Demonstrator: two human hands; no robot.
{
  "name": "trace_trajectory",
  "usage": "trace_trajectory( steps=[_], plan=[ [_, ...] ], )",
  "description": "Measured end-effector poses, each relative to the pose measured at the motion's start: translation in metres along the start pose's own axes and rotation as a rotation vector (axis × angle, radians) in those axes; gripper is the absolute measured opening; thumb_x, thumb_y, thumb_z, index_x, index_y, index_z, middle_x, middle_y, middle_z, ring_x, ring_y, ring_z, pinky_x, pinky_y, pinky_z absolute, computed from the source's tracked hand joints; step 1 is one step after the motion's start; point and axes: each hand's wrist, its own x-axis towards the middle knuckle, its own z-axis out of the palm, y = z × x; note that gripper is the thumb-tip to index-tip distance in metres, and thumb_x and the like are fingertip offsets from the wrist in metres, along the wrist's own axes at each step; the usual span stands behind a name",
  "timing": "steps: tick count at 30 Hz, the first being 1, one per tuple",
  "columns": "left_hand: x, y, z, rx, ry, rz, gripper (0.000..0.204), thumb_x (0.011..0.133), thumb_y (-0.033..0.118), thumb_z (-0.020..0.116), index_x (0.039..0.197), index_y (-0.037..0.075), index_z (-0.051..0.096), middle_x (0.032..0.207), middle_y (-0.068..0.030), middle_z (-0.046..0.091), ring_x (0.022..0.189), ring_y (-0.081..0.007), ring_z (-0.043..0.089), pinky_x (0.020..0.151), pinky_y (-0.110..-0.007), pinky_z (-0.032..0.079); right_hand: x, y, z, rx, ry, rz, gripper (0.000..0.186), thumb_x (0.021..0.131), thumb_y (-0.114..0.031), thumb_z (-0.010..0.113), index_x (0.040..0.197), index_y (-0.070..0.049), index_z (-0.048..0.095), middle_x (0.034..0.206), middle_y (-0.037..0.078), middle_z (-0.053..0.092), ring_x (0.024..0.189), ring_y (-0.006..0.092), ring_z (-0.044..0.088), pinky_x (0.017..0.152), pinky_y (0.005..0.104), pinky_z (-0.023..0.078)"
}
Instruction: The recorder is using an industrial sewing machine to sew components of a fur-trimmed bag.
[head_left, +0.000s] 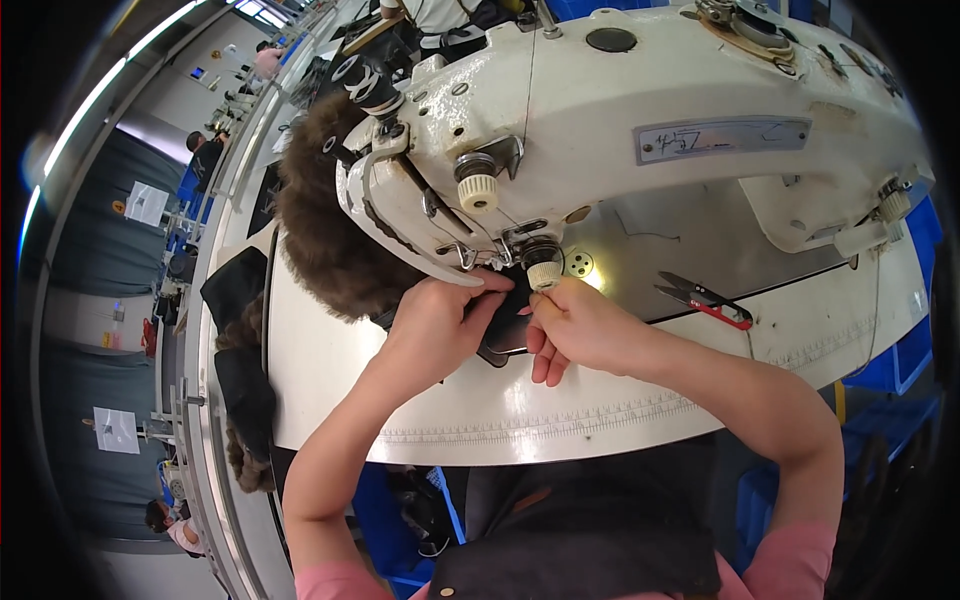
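Observation:
Both my hands meet at the needle area of a white industrial sewing machine (590,110). My left hand (432,325) is left of the needle, thumb and fingers drawn together beside a small dark patch; what they hold, if anything, is hidden. Just below a cream tension dial (543,275), my right hand (580,325) pinches with thumb and forefinger, its other fingers loosely curled below. Anything in that pinch is too small to make out. Brown fur (325,215) bulges out behind the machine head, left of my left hand. The machine's lamp lights the metal plate right of the needle.
Red-handled thread snips (705,300) lie on the bed to the right. A ruler scale runs along the white table's (560,425) front edge. Black and brown fur pieces (243,370) hang at the left. Blue bins (890,360) stand at the right; other people sit far left.

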Motion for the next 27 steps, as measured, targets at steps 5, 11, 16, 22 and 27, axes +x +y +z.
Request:
trace_trajectory(
  steps=[5,11,16,22,27],
  plan=[
    [0.009,0.001,-0.008,-0.001,-0.147,0.009,0.020,0.090,0.013,0.067,0.107,0.003,0.070,0.079,-0.0162,0.069,0.073,-0.0304,0.068,0.067,-0.037,0.053,-0.002,-0.005,-0.001,-0.012,-0.029,0.002,0.029,0.106,-0.014,0.033,0.097,0.009,0.050,0.083,0.014,0.059,0.065,0.0239,0.069,0.056,0.0332,0.058],
    [0.006,0.004,-0.007,0.044,-0.200,-0.079,0.017,0.088,0.018,0.070,0.094,0.003,0.068,0.074,-0.0133,0.068,0.067,-0.0260,0.066,0.064,-0.035,0.051,-0.011,-0.018,0.003,-0.208,-0.039,0.034,0.028,0.104,-0.012,0.038,0.106,0.010,0.055,0.080,0.013,0.063,0.063,0.0227,0.070,0.056,0.0323,0.059],
    [0.004,0.000,-0.005,0.076,-0.198,-0.083,0.021,0.087,0.016,0.075,0.086,-0.001,0.065,0.074,-0.0046,0.062,0.059,-0.0086,0.058,0.055,-0.029,0.046,0.003,0.022,-0.003,-1.129,0.376,-0.511,0.018,0.096,-0.018,0.058,0.100,-0.004,0.068,0.081,0.008,0.066,0.060,0.0258,0.068,0.053,0.0364,0.054],
    [0.011,0.014,-0.012,-0.349,-0.189,-0.410,0.018,0.091,0.015,0.071,0.085,-0.001,0.064,0.068,-0.0006,0.062,0.058,-0.0055,0.059,0.048,-0.022,0.046,0.003,0.034,-0.003,-1.253,0.477,-0.944,0.010,0.077,-0.014,0.068,0.085,-0.008,0.066,0.078,0.004,0.057,0.072,0.0219,0.065,0.056,0.0358,0.054],
    [0.001,-0.003,-0.001,-0.384,0.009,-0.311,0.019,0.090,0.013,0.072,0.095,-0.003,0.066,0.065,-0.0048,0.061,0.053,-0.0107,0.060,0.046,-0.026,0.046,0.006,0.039,0.000,-1.415,0.419,-0.958,0.018,0.076,-0.014,0.067,0.093,-0.008,0.066,0.083,0.005,0.061,0.078,0.0212,0.066,0.057,0.0341,0.053]
  ],
)
